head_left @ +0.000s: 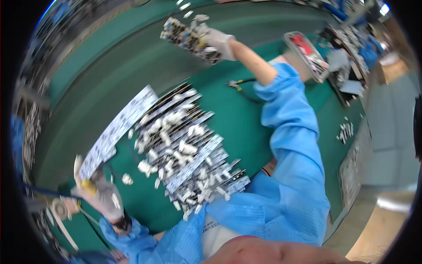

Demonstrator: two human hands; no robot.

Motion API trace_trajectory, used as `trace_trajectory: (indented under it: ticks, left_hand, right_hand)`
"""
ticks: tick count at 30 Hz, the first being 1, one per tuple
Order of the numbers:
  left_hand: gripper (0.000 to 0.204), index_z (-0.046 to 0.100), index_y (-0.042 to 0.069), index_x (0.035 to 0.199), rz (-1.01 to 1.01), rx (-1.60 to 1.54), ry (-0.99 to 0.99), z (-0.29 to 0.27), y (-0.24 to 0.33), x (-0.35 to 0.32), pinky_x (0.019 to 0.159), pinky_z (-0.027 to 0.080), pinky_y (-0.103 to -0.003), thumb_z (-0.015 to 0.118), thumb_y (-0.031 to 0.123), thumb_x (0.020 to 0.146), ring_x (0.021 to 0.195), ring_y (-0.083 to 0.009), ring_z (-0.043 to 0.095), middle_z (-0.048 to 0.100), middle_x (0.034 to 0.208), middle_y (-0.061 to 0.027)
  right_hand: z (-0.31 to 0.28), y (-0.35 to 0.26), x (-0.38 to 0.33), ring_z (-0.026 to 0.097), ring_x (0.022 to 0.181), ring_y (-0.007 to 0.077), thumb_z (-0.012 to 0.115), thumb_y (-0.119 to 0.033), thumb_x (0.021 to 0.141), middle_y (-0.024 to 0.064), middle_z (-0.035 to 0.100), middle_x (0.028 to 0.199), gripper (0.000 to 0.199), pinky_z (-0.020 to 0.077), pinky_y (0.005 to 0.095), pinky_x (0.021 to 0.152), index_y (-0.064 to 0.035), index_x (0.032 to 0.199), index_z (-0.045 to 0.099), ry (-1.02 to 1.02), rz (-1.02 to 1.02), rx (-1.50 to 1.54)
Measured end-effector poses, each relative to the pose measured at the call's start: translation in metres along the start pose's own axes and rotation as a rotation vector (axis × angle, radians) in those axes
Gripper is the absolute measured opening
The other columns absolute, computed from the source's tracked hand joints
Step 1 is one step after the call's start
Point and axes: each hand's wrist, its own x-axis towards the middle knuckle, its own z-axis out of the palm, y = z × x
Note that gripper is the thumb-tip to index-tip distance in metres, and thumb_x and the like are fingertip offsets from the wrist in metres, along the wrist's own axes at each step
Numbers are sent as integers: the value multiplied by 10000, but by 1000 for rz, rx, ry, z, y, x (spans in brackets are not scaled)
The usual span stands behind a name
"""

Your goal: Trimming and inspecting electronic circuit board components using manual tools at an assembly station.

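Note:
My left hand (102, 196), in a white glove, grips the lower end of a long pale circuit board strip (121, 123). The strip slants up and right toward a heap of stacked circuit boards (191, 165) with many white connectors on them. Reaching far forward, my gloved right hand (218, 43) is closed on a populated circuit board (182, 38) with dark, white and blue parts. That board is over the grey-green strip beyond the green mat. Some of the right fingers are hidden or blurred.
Cutting pliers (237, 84) lie on the green mat (228, 121) below my right forearm. A metal tray (324, 72) with red and pale items stands at the right, beside a cluttered pile of parts (345, 66). Small white pieces (346, 132) lie near the right edge. A tape roll (60, 209) is at lower left.

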Motion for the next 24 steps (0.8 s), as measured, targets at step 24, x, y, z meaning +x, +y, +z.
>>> trace_trajectory:
  ticks: [24]
  left_hand:
    - [454, 303, 12, 1406, -118, -265, 306, -8, 16, 8, 1110, 277, -356, 383, 139, 977, 1342, -267, 304, 358, 1429, -164]
  right_hand:
    - [-38, -86, -199, 425, 1163, 392, 643, -119, 730, 228, 462, 1265, 576, 369, 404, 987, -28, 1272, 469, 357, 144, 127]
